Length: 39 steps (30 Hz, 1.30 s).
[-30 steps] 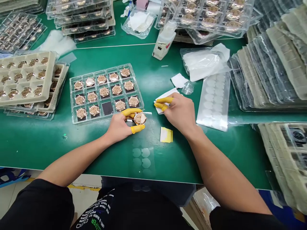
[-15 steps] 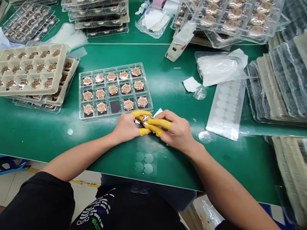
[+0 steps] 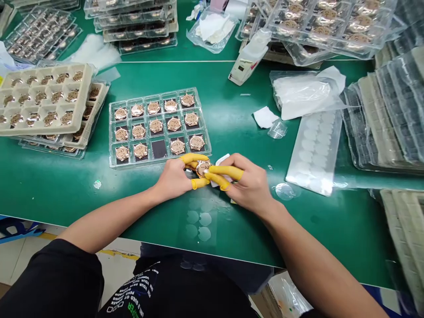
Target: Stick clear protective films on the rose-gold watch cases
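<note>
1. While I watch over the head camera from afar, the left hand (image 3: pixel 171 179) pinches a round rose-gold watch case (image 3: pixel 203 168) by its rim. Narrow grip, with yellow finger cots (image 3: pixel 194 158) on opposite sides of the case.
2. Right hand (image 3: pixel 248 181) also in a narrow grip, holding a white cloth (image 3: pixel 222 159). Its cotted fingers (image 3: pixel 225 172) reach the case's right side. Cloth seems pressed to the case, but the fingers hide the contact.
3. Case location: between both hands, just off the front edge of a clear plastic tray (image 3: pixel 159 161), over a green bench mat (image 3: pixel 76 196). Height above the mat: cannot tell.
4. Near the hands on the mat: round clear stickers (image 3: pixel 198 218) below the case; a loose clear disc (image 3: pixel 284 191) right of the right hand.
5. Tray holds rows of matching watch cases (image 3: pixel 154 126); one black pocket pad (image 3: pixel 159 149) lies bare.
6. Farther left: stacked beige trays of cases (image 3: pixel 49 130). Farther right: a strip of white round pads (image 3: pixel 314 152) and a plastic bag of white wipes (image 3: pixel 301 92).
7. Farthest: a white bottle (image 3: pixel 248 57) lying tilted, and more stacked trays (image 3: pixel 132 31).
</note>
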{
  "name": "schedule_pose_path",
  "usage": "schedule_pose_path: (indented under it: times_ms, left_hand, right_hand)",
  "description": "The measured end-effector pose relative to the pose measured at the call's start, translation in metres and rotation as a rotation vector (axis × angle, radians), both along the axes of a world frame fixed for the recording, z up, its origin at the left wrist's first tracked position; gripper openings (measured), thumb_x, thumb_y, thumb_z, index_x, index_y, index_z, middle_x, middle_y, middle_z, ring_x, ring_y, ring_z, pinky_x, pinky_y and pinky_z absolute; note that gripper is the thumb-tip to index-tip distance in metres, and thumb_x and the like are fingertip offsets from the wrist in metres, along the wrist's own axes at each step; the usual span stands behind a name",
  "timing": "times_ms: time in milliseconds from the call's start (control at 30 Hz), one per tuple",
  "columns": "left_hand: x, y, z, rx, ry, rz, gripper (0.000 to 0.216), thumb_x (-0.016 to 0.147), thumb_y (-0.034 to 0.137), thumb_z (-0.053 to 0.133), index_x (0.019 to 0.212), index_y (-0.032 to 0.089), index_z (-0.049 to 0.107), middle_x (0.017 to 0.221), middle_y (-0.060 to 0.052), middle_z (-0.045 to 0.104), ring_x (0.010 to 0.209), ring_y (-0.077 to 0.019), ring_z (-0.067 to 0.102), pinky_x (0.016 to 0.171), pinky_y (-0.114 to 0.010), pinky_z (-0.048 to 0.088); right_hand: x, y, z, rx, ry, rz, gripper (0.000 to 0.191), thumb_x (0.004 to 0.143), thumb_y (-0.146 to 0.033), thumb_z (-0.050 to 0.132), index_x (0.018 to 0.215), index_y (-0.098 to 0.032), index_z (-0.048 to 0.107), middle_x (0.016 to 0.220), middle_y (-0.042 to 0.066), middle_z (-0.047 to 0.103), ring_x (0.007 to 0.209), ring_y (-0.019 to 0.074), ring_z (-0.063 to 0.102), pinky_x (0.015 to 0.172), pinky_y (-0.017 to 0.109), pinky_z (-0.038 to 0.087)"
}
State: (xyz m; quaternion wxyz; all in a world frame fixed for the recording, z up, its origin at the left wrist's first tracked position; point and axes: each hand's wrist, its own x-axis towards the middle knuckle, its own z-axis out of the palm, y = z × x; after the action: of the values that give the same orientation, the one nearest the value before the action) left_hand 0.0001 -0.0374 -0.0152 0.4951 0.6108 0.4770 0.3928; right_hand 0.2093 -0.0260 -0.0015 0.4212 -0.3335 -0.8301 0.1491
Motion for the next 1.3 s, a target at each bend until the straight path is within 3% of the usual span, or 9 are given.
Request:
schedule_pose_path:
  times_ms: [67,133,200,267,433,633,833,1133,1300]
  left_hand:
    - [-0.001,0.000,-0.002,0.024,0.004,-0.010,0.053,0.070,0.024,0.090,0.122,0.020,0.078,0.104,-0.005,0.083,0.090,-0.0185,0.077,0.084,-0.030,0.063]
    - [-0.001,0.000,-0.003,0.045,-0.010,-0.001,0.053,0.071,0.023,0.091,0.122,0.020,0.078,0.103,-0.005,0.083,0.088,-0.0177,0.078,0.082,-0.029,0.064]
    - [-0.001,-0.001,-0.004,0.095,-0.016,0.025,0.051,0.073,0.023,0.090,0.122,0.020,0.077,0.104,-0.005,0.083,0.087,-0.0170,0.078,0.082,-0.029,0.065]
    - [0.000,-0.002,-0.003,0.202,0.010,0.033,0.049,0.075,0.023,0.090,0.122,0.019,0.077,0.107,-0.006,0.083,0.089,-0.0167,0.078,0.084,-0.029,0.066]
    - [0.000,-0.004,-0.003,0.621,0.066,0.030,0.045,0.083,0.022,0.086,0.125,0.018,0.074,0.106,-0.005,0.083,0.087,-0.0139,0.079,0.074,-0.021,0.066]
    - [0.001,-0.004,-0.004,1.012,0.179,-0.028,0.035,0.093,0.027,0.081,0.124,0.014,0.071,0.108,-0.010,0.083,0.106,-0.0194,0.082,0.094,-0.028,0.069]
    - [0.003,-0.004,0.001,1.010,0.194,0.015,0.038,0.089,0.015,0.082,0.125,0.015,0.071,0.103,-0.006,0.083,0.092,-0.0146,0.081,0.086,-0.023,0.068]
    - [0.001,-0.003,0.001,0.980,0.219,0.035,0.041,0.087,0.014,0.083,0.126,0.019,0.072,0.106,-0.005,0.085,0.092,-0.0142,0.082,0.085,-0.023,0.067]
    - [0.000,0.000,0.001,0.915,0.220,-0.030,0.043,0.083,0.019,0.086,0.124,0.024,0.073,0.106,-0.004,0.084,0.108,-0.0213,0.081,0.104,-0.040,0.066]
  right_hand:
    - [0.000,0.003,-0.001,-0.018,0.005,-0.006,0.010,0.098,-0.023,0.073,0.106,-0.024,0.078,0.088,0.002,0.070,0.071,0.0134,0.065,0.058,0.027,0.050]
    - [0.007,0.008,-0.002,-0.008,-0.019,-0.146,0.008,0.098,-0.027,0.074,0.104,-0.025,0.079,0.090,0.004,0.071,0.076,0.0163,0.065,0.062,0.031,0.050]
    - [0.018,0.014,0.000,0.033,-0.091,-0.331,0.009,0.096,-0.031,0.077,0.103,-0.027,0.081,0.105,0.009,0.074,0.092,0.0233,0.066,0.074,0.039,0.053]
    - [0.028,0.016,0.004,0.059,-0.134,-0.377,0.015,0.094,-0.031,0.078,0.108,-0.029,0.081,0.124,0.013,0.072,0.109,0.0306,0.065,0.086,0.049,0.053]
    - [0.024,0.005,0.011,-0.239,0.093,0.030,0.030,0.100,-0.023,0.068,0.129,-0.031,0.073,0.116,0.007,0.077,0.103,0.0227,0.073,0.087,0.043,0.059]
    - [0.016,0.000,0.015,-0.775,0.348,0.128,0.031,0.094,-0.036,0.079,0.123,-0.026,0.077,0.104,0.004,0.082,0.091,0.0185,0.076,0.086,0.037,0.063]
    - [0.021,0.005,0.011,-0.775,0.272,-0.048,0.036,0.094,-0.037,0.075,0.128,-0.024,0.075,0.098,0.004,0.080,0.085,0.0181,0.072,0.080,0.037,0.057]
    - [0.018,0.005,0.015,-0.844,0.291,-0.016,0.048,0.086,-0.040,0.081,0.129,-0.021,0.071,0.094,0.003,0.078,0.078,0.0173,0.067,0.074,0.035,0.056]
    - [0.014,0.003,0.020,-0.862,0.381,-0.069,0.053,0.083,-0.048,0.085,0.127,-0.022,0.071,0.082,0.000,0.075,0.075,0.0161,0.065,0.072,0.033,0.054]
